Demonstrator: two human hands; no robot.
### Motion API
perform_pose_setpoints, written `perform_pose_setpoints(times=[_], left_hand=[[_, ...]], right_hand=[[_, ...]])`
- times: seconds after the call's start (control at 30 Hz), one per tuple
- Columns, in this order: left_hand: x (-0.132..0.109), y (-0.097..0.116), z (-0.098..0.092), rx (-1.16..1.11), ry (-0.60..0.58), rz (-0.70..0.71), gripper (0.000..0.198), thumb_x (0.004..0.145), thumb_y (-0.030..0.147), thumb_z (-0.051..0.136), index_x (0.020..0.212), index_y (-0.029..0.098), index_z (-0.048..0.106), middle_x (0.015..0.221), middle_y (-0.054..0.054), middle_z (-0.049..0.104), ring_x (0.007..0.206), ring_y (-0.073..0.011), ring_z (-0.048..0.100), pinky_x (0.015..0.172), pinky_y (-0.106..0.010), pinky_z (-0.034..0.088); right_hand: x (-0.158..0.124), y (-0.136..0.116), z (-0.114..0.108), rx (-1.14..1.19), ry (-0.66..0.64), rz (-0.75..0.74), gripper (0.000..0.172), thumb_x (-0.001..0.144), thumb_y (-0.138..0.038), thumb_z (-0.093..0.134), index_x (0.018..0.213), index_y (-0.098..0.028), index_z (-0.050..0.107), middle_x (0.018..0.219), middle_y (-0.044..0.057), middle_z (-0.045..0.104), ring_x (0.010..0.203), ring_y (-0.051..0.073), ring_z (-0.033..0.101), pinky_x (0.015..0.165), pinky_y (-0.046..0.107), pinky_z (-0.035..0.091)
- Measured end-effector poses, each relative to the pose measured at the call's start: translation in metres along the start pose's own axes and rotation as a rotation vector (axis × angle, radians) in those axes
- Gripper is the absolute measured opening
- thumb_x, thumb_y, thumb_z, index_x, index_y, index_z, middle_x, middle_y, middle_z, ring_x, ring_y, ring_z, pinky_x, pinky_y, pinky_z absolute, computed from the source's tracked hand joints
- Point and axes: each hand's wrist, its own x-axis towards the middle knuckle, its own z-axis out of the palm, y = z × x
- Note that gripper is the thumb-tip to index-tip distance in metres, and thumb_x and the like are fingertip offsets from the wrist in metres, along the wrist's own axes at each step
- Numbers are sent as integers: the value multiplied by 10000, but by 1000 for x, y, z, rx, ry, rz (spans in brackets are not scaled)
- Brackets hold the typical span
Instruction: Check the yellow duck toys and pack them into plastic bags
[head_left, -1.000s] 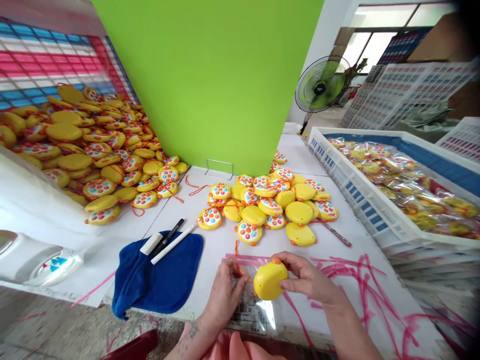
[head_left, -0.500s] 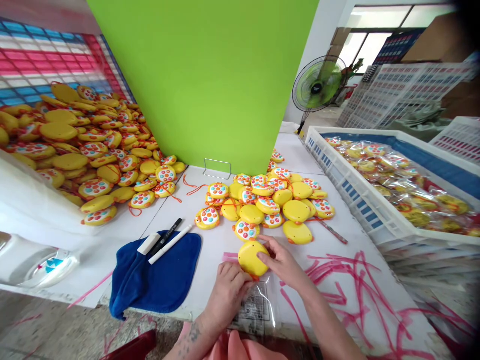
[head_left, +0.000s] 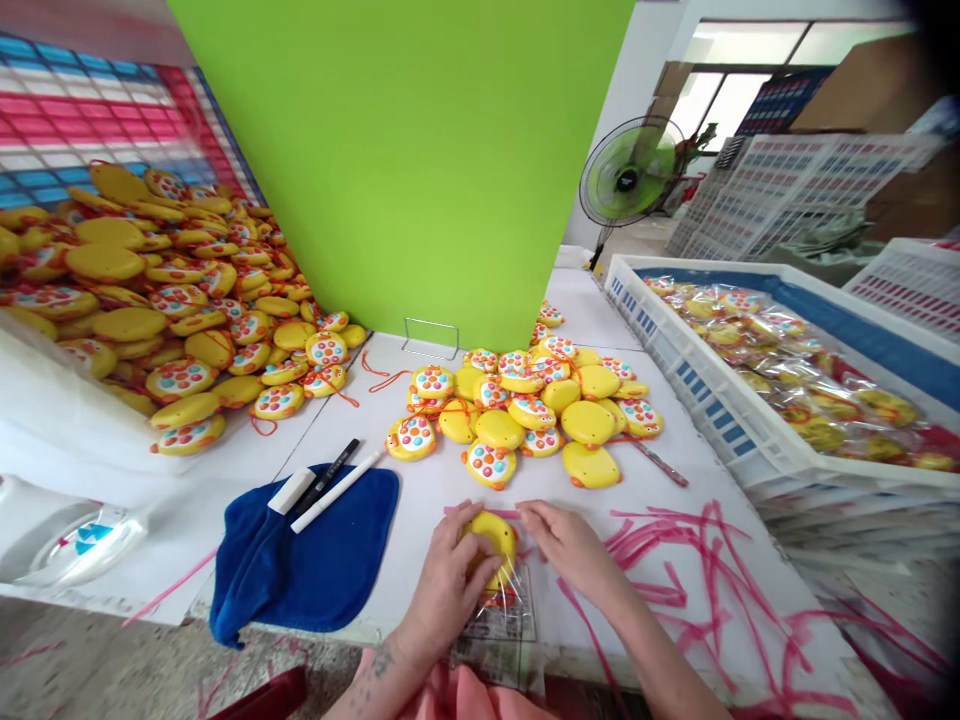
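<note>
A yellow toy (head_left: 491,540) lies inside the mouth of a clear plastic bag (head_left: 504,620) at the table's near edge. My left hand (head_left: 450,575) is curled over the toy and the bag's left side. My right hand (head_left: 566,540) rests at the bag's pink top strip, fingers bent and touching it right of the toy. A pile of the same yellow toys (head_left: 532,410), some showing coloured buttons, lies just beyond my hands.
A blue cloth (head_left: 300,555) with pens and an eraser lies to the left. A big heap of yellow toys (head_left: 150,300) fills the far left. A white crate (head_left: 712,400) of bagged toys stands right. Behind are a green board (head_left: 420,150) and a fan (head_left: 630,180).
The toy was held up between both hands, then lowered to the table and slid into the bag. My left hand now covers it; my right hand has moved to the bag's top edge.
</note>
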Motion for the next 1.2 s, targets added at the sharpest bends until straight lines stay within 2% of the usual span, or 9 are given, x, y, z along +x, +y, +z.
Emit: perform_pose_setpoints(times=[0.1,0.2,0.43,0.6,0.73,0.87,0.97,1.07,1.2], left_hand=[[5,1,-11,-101,-93,-72,33,842,212,632,874,214,626,1378,-110,493,1301,-283,424,1075,-525,364],[9,4,-26,-178,-195,-138,57,805,163,659,831,210,641,1390,-110,479,1291,-285,436,1061,-502,383],[15,27,-45,-159,-235,-199,96,754,138,693,745,201,621,1176,-92,586,1109,-268,534,927,-414,462],[15,44,-42,-125,-238,-242,100,849,157,558,767,214,559,811,-21,646,830,-215,562,810,-365,466],[14,38,-37,-161,-91,-231,23,842,202,593,828,213,578,914,-43,652,942,-239,565,870,-403,452],[11,21,-35,-353,188,-316,440,863,336,581,1264,217,445,1350,-140,479,1222,-277,469,971,-477,427],[11,16,-34,-638,85,-513,553,831,438,605,1290,189,424,1324,-169,515,1071,-262,581,823,-411,515],[11,19,-32,-854,-93,-638,415,785,481,650,1029,149,600,1000,-107,684,861,-211,644,770,-344,508],[15,25,-27,-936,-67,-692,342,750,464,688,875,148,647,813,-54,700,773,-193,646,721,-301,492]], right_hand=[[-13,-3,7,109,-92,31,370,935,-351,447,1260,-232,580,720,17,703,594,180,633,575,273,480],[-21,-3,20,188,-66,68,417,901,-233,434,1305,-243,537,654,-14,673,494,159,582,519,262,455],[-26,-6,39,153,154,40,413,905,-261,425,1298,-259,553,706,8,672,585,196,597,568,300,472],[-20,-18,40,419,219,50,387,934,-368,457,1289,-230,530,761,12,667,682,191,626,655,305,521],[-16,-28,33,630,225,59,423,930,-450,478,1287,-226,503,785,15,659,728,206,664,686,335,557],[-19,-31,27,737,265,95,456,898,-514,510,1244,-218,506,758,24,659,679,226,679,625,358,577],[-20,-29,25,725,305,82,428,906,-499,506,1226,-215,507,756,31,664,678,231,680,630,369,581],[-18,-23,23,594,336,38,372,946,-439,450,1240,-219,510,834,54,682,720,228,676,670,378,579],[-13,-24,21,91,490,-248,261,944,-260,478,1179,-242,591,1085,86,674,1006,261,610,899,452,497]])
